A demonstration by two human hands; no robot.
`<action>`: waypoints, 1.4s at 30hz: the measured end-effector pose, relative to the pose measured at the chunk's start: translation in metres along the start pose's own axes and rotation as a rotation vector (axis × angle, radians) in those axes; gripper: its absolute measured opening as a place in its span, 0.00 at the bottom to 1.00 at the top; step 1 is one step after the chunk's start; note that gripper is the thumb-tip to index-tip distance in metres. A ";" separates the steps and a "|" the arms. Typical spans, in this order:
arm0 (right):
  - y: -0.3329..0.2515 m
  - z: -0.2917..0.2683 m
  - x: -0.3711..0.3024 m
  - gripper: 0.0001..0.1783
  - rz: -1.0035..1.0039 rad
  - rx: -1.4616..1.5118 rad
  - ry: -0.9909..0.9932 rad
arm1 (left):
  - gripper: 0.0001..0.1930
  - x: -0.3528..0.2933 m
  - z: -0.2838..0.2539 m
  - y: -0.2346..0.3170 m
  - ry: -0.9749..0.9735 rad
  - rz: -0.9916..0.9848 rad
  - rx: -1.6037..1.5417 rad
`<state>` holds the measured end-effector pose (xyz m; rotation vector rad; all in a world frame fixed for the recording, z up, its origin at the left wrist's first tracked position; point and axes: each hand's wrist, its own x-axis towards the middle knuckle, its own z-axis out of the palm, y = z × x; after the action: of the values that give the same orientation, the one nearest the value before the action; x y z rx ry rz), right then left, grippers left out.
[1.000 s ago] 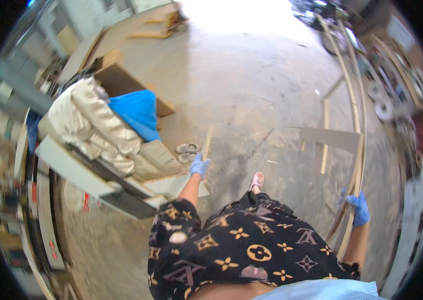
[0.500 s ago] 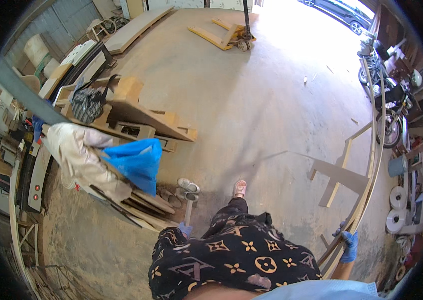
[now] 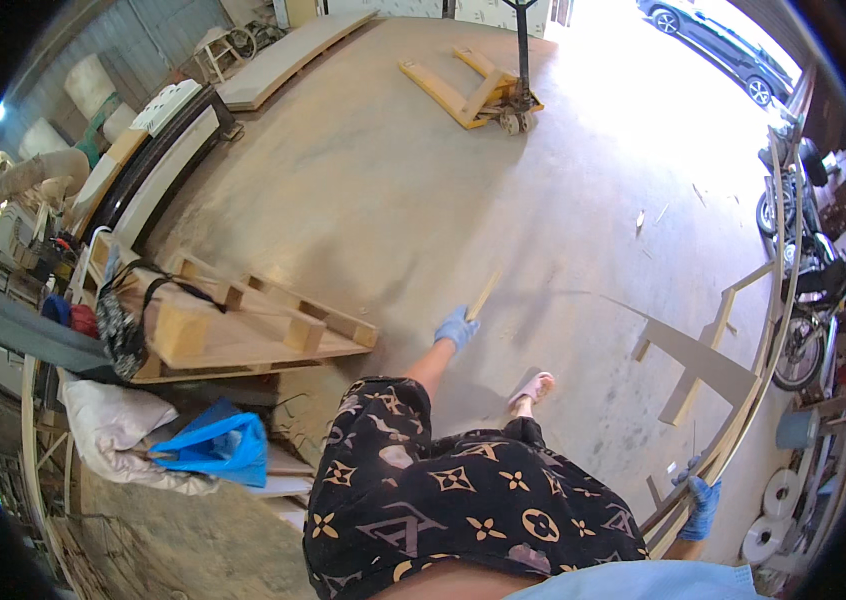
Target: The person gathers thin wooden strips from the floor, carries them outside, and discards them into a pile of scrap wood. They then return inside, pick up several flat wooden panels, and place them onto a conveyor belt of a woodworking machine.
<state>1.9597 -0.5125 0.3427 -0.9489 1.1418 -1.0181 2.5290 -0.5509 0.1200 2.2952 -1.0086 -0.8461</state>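
My left hand (image 3: pixel 457 328), in a blue glove, is closed around a thin wooden stick (image 3: pixel 484 294) and reaches out ahead of my left leg. The stick's far end points forward above the floor. At the lower right, my right hand (image 3: pixel 700 507), also gloved in blue, grips a bundle of long wooden strips (image 3: pixel 749 408). These strips run forward in a bent-looking line along my right side. Beside them is a grey flat board (image 3: pixel 700 353) with shorter wooden pieces (image 3: pixel 684 396) next to it. Where the bundle passes behind my body is hidden.
A wooden pallet (image 3: pixel 333 348) stands at left, near a blue plastic bag (image 3: pixel 218 445) and pale cloth (image 3: pixel 123 430). Ahead is a yellow pallet jack (image 3: pixel 478 105). A motorcycle (image 3: pixel 801 345), a bucket (image 3: pixel 796 430) and white rolls (image 3: pixel 765 538) line the right side.
My left hand has swung forward and to the right with the stick. My right hand keeps its grip on the strips. The pallet is now closer as I have stepped ahead.
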 end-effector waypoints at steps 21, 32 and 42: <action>-0.174 0.046 0.698 0.30 -0.057 -0.047 -0.086 | 0.14 0.331 0.090 0.030 0.033 -0.379 0.223; -0.238 0.040 1.029 0.29 -0.021 -0.032 -0.062 | 0.24 0.874 0.096 0.552 0.064 0.064 0.022; -0.357 0.045 1.366 0.27 0.012 -0.097 -0.095 | 0.30 1.045 0.195 0.644 -0.025 -0.297 0.049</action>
<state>2.1088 -1.9172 0.3467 -1.0548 1.1243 -0.9052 2.6482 -1.7855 0.0438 2.5209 -0.7145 -0.9778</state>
